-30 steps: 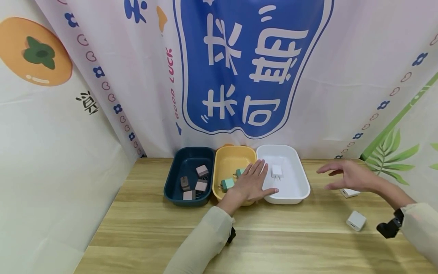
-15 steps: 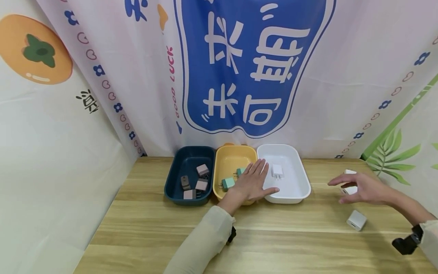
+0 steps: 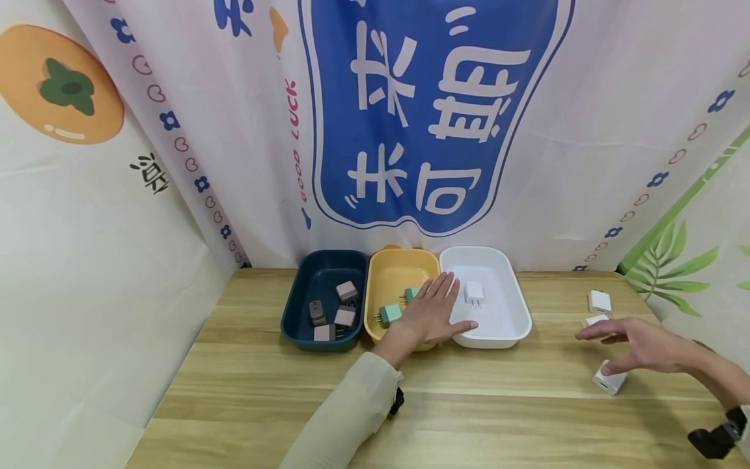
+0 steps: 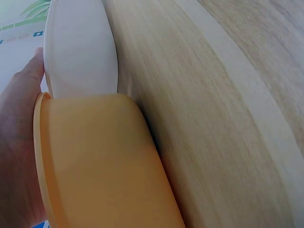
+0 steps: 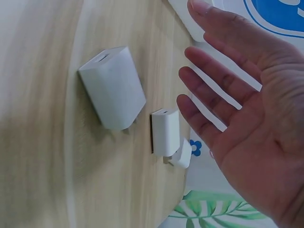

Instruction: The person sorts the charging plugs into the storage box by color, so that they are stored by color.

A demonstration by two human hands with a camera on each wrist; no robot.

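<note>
My left hand [image 3: 428, 316] lies with straight, spread fingers over the adjoining rims of the yellow tray [image 3: 404, 259] and the white tray [image 3: 520, 312]. On the right, my right hand [image 3: 653, 345] hovers over the table, fingers apart, holding nothing. Its thumb overlaps the nearest white charger plug [image 3: 609, 381] in the head view; the right wrist view shows that charger plug [image 5: 114, 90] apart from the hand. Farther back lie two more white charger plugs, one partly behind the fingers [image 3: 603, 329] and one fully visible charger plug [image 3: 599, 301]. Inside the white tray sits a white charger plug [image 3: 474, 292].
A dark blue tray [image 3: 290, 312] at the left holds several pinkish and brown charger plugs. Green charger plugs [image 3: 390, 314] lie in the yellow tray, partly covered by my left hand. A printed curtain [image 3: 263, 163] hangs right behind the trays at the wooden table's [image 3: 263, 404] back edge.
My right hand has moved right and toward me, from beside the white tray to above the nearest white charger plug, uncovering the farther ones. The left hand has stayed put.
</note>
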